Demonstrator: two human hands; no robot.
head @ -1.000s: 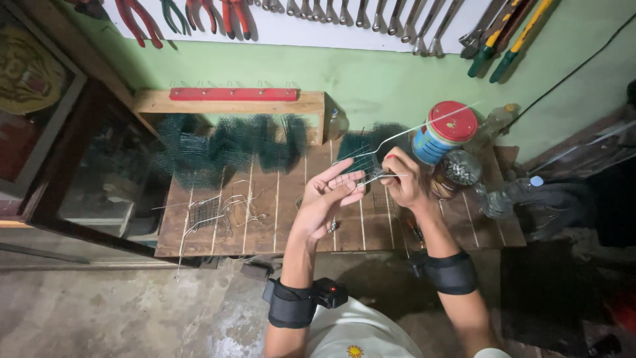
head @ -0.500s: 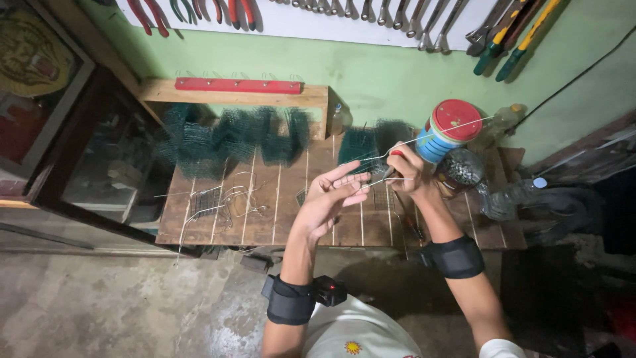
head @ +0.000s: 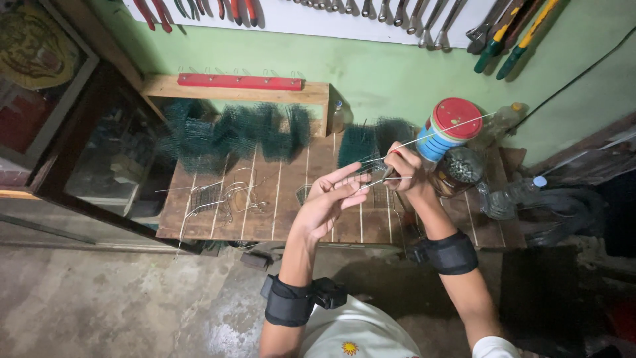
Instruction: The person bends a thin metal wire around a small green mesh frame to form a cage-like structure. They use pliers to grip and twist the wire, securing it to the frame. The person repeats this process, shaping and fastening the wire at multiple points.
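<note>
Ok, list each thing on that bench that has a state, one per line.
Left hand: open, fingers spread, touching the wire.
Right hand: closed, pinching the thin wire.
Blue can: upright, red lid on.
Plastic bottle: lying down, capped.
Green mesh pieces: standing in a row.

Pliers and wrenches (head: pixel 371 10) hung on the wall above a red-topped wooden rack (head: pixel 242 85). Green mesh pieces (head: pixel 232 132) lay on the slatted surface (head: pixel 218 222), beside a clear plastic bottle (head: pixel 510 195).

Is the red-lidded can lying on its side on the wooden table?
No, the red-lidded can stands upright at the back of the wooden table, its lid facing up, beside the right hand.
</note>
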